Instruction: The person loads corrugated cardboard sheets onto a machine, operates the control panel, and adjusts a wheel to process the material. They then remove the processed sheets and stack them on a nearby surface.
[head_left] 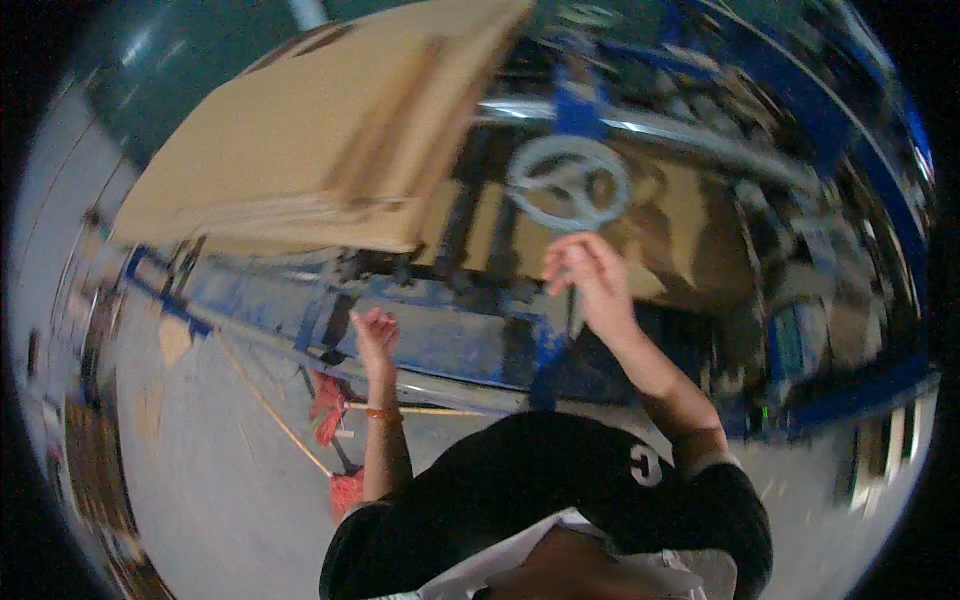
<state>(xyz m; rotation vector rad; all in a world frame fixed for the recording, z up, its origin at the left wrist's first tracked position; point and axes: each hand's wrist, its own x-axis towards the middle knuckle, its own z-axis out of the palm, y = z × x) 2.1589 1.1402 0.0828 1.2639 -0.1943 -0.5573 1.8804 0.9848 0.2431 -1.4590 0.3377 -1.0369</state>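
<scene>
My left hand (376, 331) is raised over the front rail of a blue machine (430, 335). Its slightly blurred fingers are loosely bent and apart, with nothing visible in them. Just below a grey three-spoked handwheel (571, 183) is my right hand (596, 282). Its fingers bend loosely, with gaps between them, and I see nothing held. Whether its fingertips touch the wheel's lower rim I cannot tell. A stack of large brown cardboard sheets (290, 130) lies on the machine, ahead and left of my hands. More brown cardboard (690, 230) lies inside the machine, right of the wheel.
A shiny metal roller (690, 137) crosses the machine behind the wheel. On the grey floor (220, 450) at left lie red-headed brooms (328, 408) with long wooden handles. Stacked brown boards (95, 465) stand at the far left. Blue frame beams (850, 400) close off the right.
</scene>
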